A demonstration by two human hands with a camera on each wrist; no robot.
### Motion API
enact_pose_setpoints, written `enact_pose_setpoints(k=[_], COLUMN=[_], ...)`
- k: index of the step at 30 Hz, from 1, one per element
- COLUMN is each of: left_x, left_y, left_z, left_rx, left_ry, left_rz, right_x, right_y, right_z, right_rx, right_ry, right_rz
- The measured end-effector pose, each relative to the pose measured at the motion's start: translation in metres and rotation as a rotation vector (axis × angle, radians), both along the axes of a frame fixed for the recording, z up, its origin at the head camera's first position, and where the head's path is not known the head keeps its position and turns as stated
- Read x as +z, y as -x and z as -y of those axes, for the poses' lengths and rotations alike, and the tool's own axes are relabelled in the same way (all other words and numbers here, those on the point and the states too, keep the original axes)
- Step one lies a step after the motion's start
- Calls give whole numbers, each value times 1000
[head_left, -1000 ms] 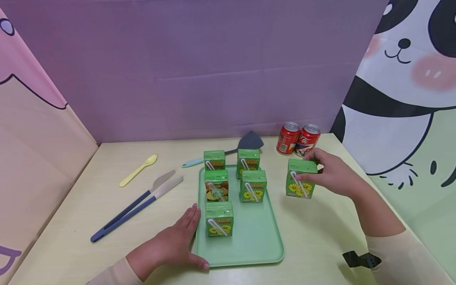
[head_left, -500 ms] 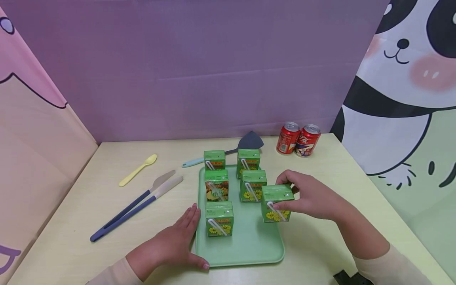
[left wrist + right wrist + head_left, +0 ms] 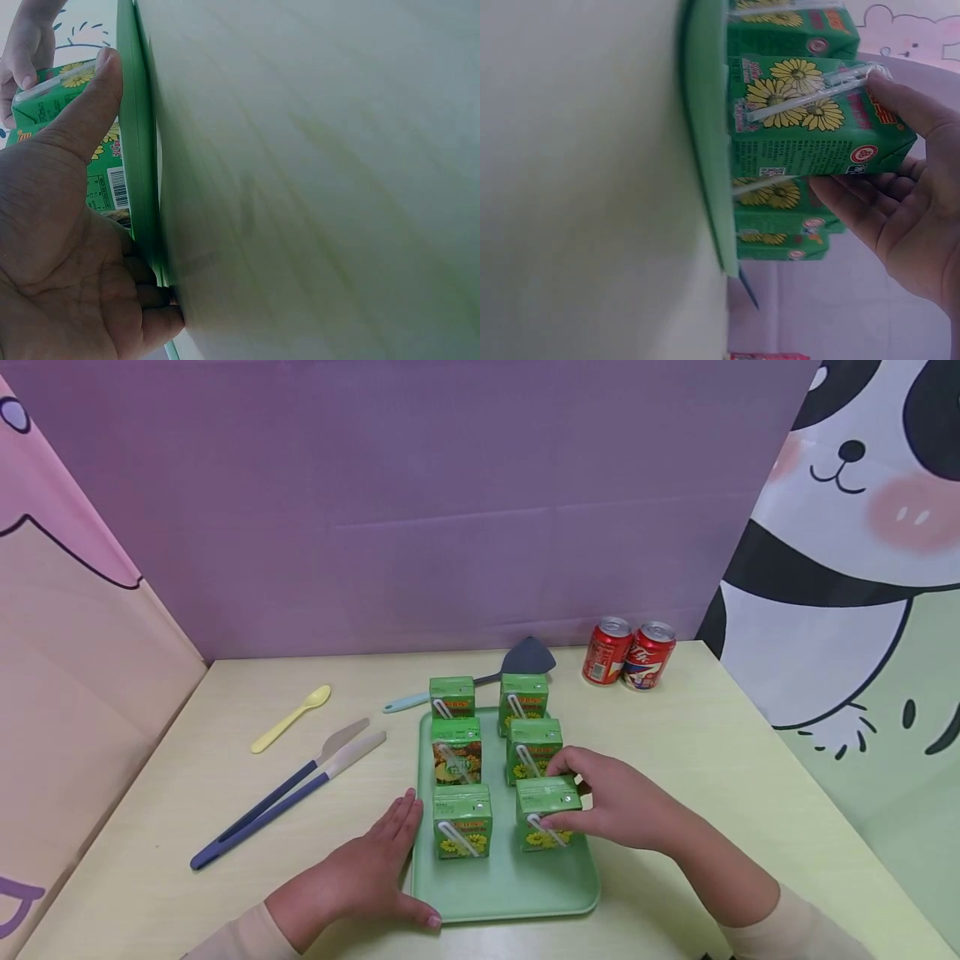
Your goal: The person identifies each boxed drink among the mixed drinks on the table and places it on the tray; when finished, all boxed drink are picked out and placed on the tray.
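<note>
My right hand (image 3: 611, 797) grips a green juice box (image 3: 546, 814) with yellow flowers and a white straw, thumb on its front and fingers behind. In the right wrist view this juice box (image 3: 802, 120) stands upright with its base right at the tray. The light green tray (image 3: 517, 889) carries several more juice boxes in two columns, such as the front left juice box (image 3: 462, 822) and the one with a brown fruit picture (image 3: 456, 752). My left hand (image 3: 367, 868) rests against the tray's left edge, fingers straight and thumb at the near corner.
Left of the tray lie blue-handled tongs (image 3: 285, 797) and a yellow spoon (image 3: 292, 718). Behind it a spatula (image 3: 527, 657) lies partly hidden by juice boxes. Two red cans, a left can (image 3: 607, 652) and a right can (image 3: 648, 657), stand at the back right.
My right hand has carried its juice box from right of the tray, left and nearer, to the front of the right column. The left hand has stayed at the tray's edge.
</note>
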State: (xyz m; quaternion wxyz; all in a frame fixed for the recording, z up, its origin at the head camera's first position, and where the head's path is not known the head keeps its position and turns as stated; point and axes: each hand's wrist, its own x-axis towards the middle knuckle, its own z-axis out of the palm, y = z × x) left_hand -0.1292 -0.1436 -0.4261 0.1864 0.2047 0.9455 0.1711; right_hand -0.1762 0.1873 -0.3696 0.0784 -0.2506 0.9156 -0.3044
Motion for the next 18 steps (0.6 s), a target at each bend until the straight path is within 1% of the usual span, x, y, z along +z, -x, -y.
enact_pose_setpoints(k=[7, 10, 13, 18], left_x=[-1, -2, -3, -2], left_y=[1, 2, 3, 3], left_z=[1, 2, 3, 2], left_rx=[-4, 0, 3, 0], left_ry=[8, 12, 18, 20], left_rz=[-3, 6, 11, 3], right_x=[-11, -12, -13, -14], right_y=[-1, -1, 0, -1], right_z=[2, 1, 1, 2], right_rx=[3, 14, 25, 21], right_ry=[12, 4, 0, 4], right_rz=[26, 22, 35, 51])
